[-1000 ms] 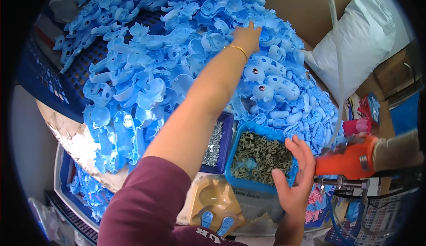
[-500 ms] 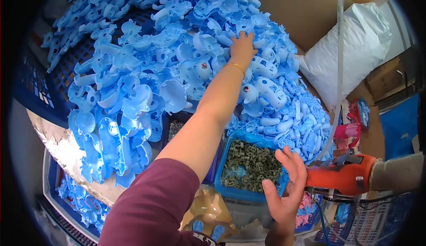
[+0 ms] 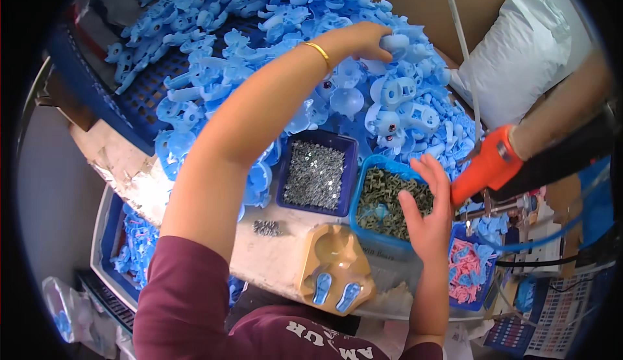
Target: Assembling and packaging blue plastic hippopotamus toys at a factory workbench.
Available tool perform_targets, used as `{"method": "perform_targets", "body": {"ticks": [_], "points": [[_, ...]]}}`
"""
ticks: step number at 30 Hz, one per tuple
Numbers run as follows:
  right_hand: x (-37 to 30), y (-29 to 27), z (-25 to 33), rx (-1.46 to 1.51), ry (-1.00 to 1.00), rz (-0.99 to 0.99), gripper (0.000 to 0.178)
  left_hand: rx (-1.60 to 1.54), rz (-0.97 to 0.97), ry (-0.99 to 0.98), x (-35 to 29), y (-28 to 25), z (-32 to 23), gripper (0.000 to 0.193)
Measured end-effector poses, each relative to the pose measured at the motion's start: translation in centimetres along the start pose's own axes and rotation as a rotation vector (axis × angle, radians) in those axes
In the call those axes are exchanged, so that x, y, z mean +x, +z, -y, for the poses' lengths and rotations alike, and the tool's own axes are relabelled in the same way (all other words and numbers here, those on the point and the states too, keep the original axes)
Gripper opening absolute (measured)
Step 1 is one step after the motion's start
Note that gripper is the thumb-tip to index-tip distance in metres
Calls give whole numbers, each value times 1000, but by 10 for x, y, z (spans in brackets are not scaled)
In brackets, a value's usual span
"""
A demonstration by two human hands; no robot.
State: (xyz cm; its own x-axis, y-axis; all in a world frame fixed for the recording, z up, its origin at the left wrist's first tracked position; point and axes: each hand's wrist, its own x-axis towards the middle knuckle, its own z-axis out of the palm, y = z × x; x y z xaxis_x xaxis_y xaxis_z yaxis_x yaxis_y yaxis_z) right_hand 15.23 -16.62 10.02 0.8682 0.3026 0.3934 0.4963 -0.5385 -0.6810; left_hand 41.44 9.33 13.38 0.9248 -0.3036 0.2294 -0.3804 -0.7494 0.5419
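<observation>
My left hand point(image 3: 371, 41), with a gold bangle on its wrist, reaches across a big heap of light-blue plastic toy shells point(image 3: 347, 100). Its thumb and fingers close around a rounded light-blue toy part point(image 3: 398, 47) at the heap's far right; the fingertips are partly hidden. Lower right, my right hand point(image 3: 429, 214) is held up with its fingers apart, holding nothing. It overlaps the right side of a blue bin point(image 3: 358, 194) of small dark olive clips point(image 3: 389, 198). A tan moulded fixture point(image 3: 335, 250), bearing two blue foot-shaped pieces point(image 3: 334, 290), lies near my body.
Left of the clips stands a dark-blue tray point(image 3: 281, 188) of small metal parts point(image 3: 316, 173); a few more point(image 3: 267, 228) lie on the table. An orange-red device point(image 3: 490, 165) projects in at right. Beyond are a white sack point(image 3: 513, 61) and a bin of pink and blue pieces point(image 3: 464, 272).
My left hand has shifted slightly right on the heap and its fingers have closed around a part. My view has turned, uncovering the metal-parts tray and the tan fixture. My right hand stays raised.
</observation>
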Motion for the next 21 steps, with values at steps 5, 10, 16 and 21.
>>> {"method": "perform_targets", "body": {"ticks": [5, 10, 16, 21], "points": [[0, 6, -4, -48, -94, -9, 61, 70, -73, 108, -60, -41, -20, 66], [2, 13, -1, -47, -112, 24, 60, 457, -192, 191, -130, -66, 12, 62], [2, 21, -5, -24, -144, 63, 60, 649, -44, -110, -220, -90, 9, 63], [3, 22, -2, -5, -152, 108, 60, 609, -136, -66, -267, -86, 14, 60]]}}
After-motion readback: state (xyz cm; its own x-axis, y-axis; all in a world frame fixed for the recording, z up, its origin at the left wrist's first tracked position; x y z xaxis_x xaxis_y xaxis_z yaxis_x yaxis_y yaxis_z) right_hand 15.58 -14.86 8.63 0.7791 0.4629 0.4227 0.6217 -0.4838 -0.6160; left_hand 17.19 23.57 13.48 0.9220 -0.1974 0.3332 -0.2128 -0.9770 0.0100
